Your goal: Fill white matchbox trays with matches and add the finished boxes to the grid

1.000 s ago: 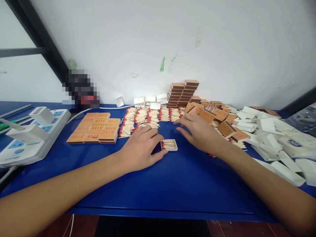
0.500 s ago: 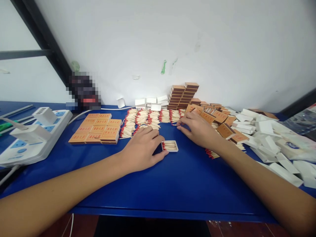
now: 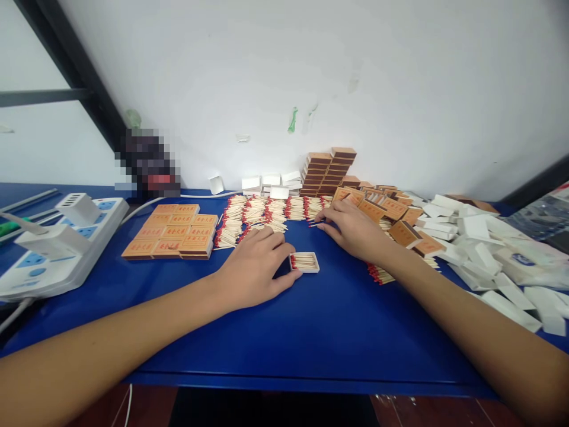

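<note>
In the head view, a small white matchbox tray (image 3: 304,262) lies flat on the blue table, partly filled with red-tipped matches. My left hand (image 3: 260,270) grips the tray's left end between thumb and forefinger. Farther back and to the right, my right hand (image 3: 349,228) is pinched at the table by the match rows, and a match (image 3: 313,224) sticks out at its fingertips. Several rows of loose matches (image 3: 275,213) lie behind my hands. More matches (image 3: 379,274) show from under my right wrist.
Filled-looking orange matchboxes (image 3: 171,231) lie in a block at left, beside a white power strip (image 3: 95,237). Stacked matchboxes (image 3: 326,172) lean at the wall. Loose orange sleeves (image 3: 404,233) and white trays (image 3: 482,258) are heaped at right.
The view has shifted very slightly. My right fingertips have moved slightly at the match by the rows; my left hand stays on the tray.
</note>
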The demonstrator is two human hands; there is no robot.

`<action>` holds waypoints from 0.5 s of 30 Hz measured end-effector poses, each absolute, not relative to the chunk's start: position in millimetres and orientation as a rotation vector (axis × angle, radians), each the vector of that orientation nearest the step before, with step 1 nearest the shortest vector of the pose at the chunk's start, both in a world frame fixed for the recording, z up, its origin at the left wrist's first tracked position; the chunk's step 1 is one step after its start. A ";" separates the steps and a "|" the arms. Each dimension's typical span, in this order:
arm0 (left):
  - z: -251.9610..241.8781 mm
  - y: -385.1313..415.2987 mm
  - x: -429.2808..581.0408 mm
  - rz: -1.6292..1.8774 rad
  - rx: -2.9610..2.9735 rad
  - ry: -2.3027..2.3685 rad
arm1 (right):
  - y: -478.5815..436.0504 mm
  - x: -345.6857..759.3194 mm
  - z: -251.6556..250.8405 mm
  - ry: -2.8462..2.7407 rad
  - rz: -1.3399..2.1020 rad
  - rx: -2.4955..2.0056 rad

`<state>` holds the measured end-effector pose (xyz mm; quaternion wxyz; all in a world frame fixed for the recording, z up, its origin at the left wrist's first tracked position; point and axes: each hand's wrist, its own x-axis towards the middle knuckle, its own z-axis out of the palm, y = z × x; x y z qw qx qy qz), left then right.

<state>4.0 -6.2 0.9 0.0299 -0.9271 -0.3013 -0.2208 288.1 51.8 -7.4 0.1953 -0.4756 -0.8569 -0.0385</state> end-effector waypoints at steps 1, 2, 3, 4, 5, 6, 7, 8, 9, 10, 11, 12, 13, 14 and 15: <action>1.0 -6.1 3.9 -0.678 -2.860 -0.930 | 52.1 288.4 -7.7 -2.404 -0.099 -1.339; 1.0 -5.9 3.9 -0.675 -2.863 -0.931 | 52.3 288.5 -8.1 -2.404 -0.091 -1.340; 1.0 -5.8 4.0 -0.672 -2.864 -0.933 | 52.3 288.5 -8.4 -2.404 -0.080 -1.337; 1.1 -5.7 4.1 -0.666 -2.865 -0.936 | 52.2 288.3 -8.7 -2.401 -0.067 -1.328; 1.2 -5.7 4.2 -0.661 -2.865 -0.939 | 51.9 288.0 -8.8 -2.397 -0.052 -1.315; 1.3 -5.8 4.4 -0.656 -2.865 -0.943 | 51.5 287.5 -8.8 -2.394 -0.038 -1.299; 1.5 -5.9 4.6 -0.651 -2.867 -0.946 | 51.0 287.0 -8.6 -2.393 -0.028 -1.285; 1.7 -6.0 4.7 -0.648 -2.868 -0.948 | 50.5 286.5 -8.2 -2.394 -0.024 -1.277; 1.8 -6.1 4.8 -0.646 -2.871 -0.949 | 50.1 286.2 -7.9 -2.395 -0.024 -1.275; 1.9 -6.1 4.8 -0.646 -2.873 -0.949 | 50.0 286.0 -7.5 -2.394 -0.025 -1.279; 1.9 -6.1 4.7 -0.647 -2.874 -0.948 | 50.2 286.1 -7.4 -2.393 -0.024 -1.285; 1.8 -6.1 4.6 -0.648 -2.873 -0.947 | 50.7 286.5 -7.4 -2.392 -0.020 -1.292; 1.7 -5.9 4.4 -0.650 -2.873 -0.944 | 51.4 286.9 -7.6 -2.392 -0.019 -1.297; 1.5 -5.8 4.2 -0.650 -2.872 -0.941 | 52.1 287.4 -7.9 -2.394 -0.022 -1.299; 1.4 -5.7 4.1 -0.650 -2.873 -0.939 | 52.7 287.7 -8.1 -2.397 -0.029 -1.300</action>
